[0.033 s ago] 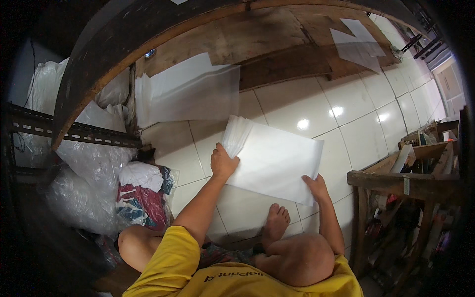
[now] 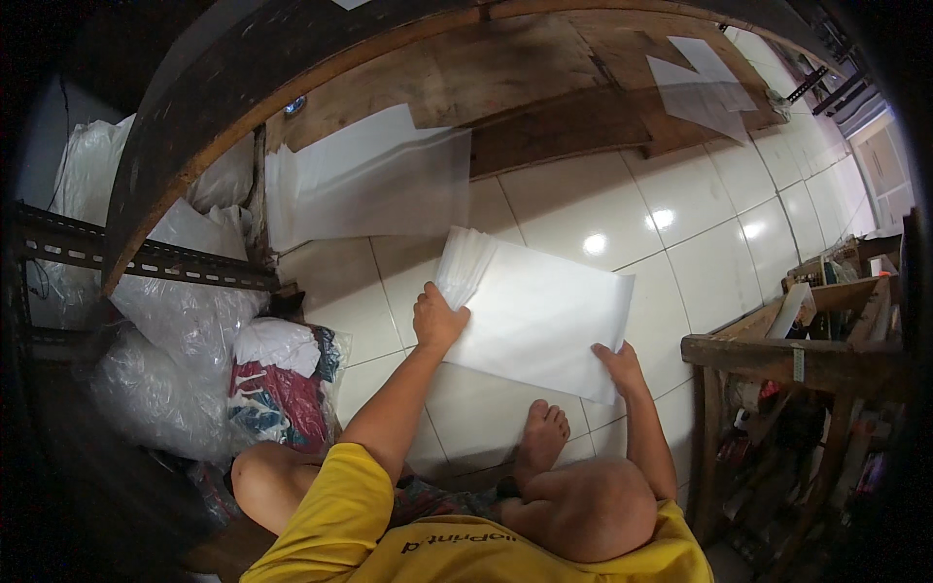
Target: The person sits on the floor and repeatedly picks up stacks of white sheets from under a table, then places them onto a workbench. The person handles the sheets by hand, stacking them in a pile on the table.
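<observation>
A stack of thin white, slightly see-through sheets [image 2: 544, 306] is held up in front of me over the tiled floor. Its left end is fanned into several layered edges. My left hand [image 2: 440, 319] grips that fanned end, thumb on top and the other fingers partly hidden. At the lower right corner, my right hand [image 2: 619, 367] pinches the stack between the thumb on top and fingers mostly underneath. Beyond it, to the left, lies another spread of similar white sheets [image 2: 369, 185], partly on a brown wooden board [image 2: 525, 78] and partly over the tiles.
More white sheets [image 2: 695, 92] lie on the board's far right. Clear plastic bags [image 2: 160, 389] and bagged folded cloth [image 2: 282, 379] crowd my left beside a slotted metal bar [image 2: 155, 255]. A wooden rack [image 2: 787, 355] stands at right. A dark curved edge [image 2: 185, 165] crosses overhead.
</observation>
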The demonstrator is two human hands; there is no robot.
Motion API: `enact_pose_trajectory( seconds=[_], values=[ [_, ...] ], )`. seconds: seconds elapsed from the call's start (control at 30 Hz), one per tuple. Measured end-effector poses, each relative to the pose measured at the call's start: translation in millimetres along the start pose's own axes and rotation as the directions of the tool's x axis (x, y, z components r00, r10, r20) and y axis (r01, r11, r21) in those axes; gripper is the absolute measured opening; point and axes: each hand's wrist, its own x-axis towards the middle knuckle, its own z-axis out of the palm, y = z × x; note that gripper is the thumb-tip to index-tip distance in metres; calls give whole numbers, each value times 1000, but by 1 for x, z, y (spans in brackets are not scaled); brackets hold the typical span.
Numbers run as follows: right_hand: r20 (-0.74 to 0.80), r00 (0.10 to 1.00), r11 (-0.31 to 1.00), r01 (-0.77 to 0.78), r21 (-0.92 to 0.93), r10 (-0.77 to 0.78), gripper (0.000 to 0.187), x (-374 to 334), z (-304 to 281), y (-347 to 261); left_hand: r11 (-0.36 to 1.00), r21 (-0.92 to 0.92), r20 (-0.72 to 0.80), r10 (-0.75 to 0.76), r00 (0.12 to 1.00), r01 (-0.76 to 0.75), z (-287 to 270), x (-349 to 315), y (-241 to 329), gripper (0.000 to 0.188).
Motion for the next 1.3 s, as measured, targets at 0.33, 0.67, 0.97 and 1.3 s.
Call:
enact_pose_trajectory(
  seconds=[0.33, 0.67, 0.97, 1.3],
  values=[
    [-18, 998, 998, 60, -6, -60, 42, 9, 3, -4, 1000, 22, -86, 0, 996, 2, 0, 1, 13, 61],
    [-73, 993, 996, 86, -27, -88, 37, 26, 4, 18, 999, 34, 70, -33, 997, 31, -12, -3, 15, 69],
    [-34, 995, 984, 103, 142, -99, 38, 12, 4, 6, 996, -1, 126, -87, 988, 87, -13, -4, 10, 70],
    [-44, 986, 987, 163, 12, -162, 36, 25, -7, 12, 991, -132, 28, -7, 1000, 11, 5, 0, -10, 77]
  ],
)
